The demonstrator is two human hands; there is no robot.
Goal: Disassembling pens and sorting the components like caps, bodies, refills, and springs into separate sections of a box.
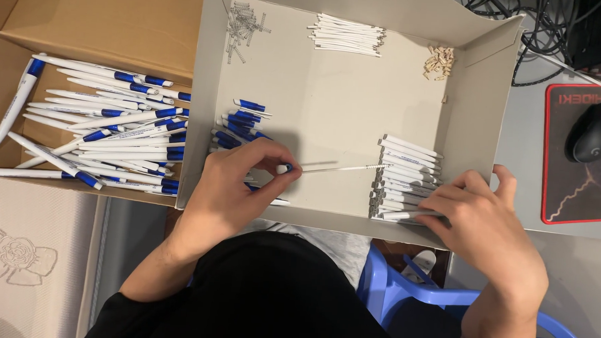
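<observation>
Cloth (20, 251): at far left we see a pale cloth with a stitched bow lying on the worktop.
Carton (104, 18): we see a brown carton, flaps open, standing just left of the tray.
Pens (113, 137): inside the carton we see a loose heap of white pens with blue ends, lying mostly crosswise.
Tray (330, 103): we see a shallow grey card tray in the middle, touching the carton's right wall.
Springs (244, 24): we find a small pile of metal springs in the tray's far left corner.
Blue parts (240, 122): we see blue pen ends heaped by the tray's left wall, just above the left hand.
Left hand (235, 190): our fingers are curled, thumb and forefinger pinching a blue and white tip piece with a refill in it.
Refill (344, 168): we hold it level above the tray floor, its thin white length running right toward the barrels.
Refills (347, 34): we see a bundle of thin white ones at the tray's far wall.
Barrels (405, 173): we see white barrels stacked by the tray's right wall.
Clips (439, 61): a little heap of pale small pieces sits in the far right corner.
Right hand (484, 224): our fingers close loosely on one barrel at the stack's near edge.
Mouse (594, 131): a black mouse rests on a dark pad, far right.
</observation>
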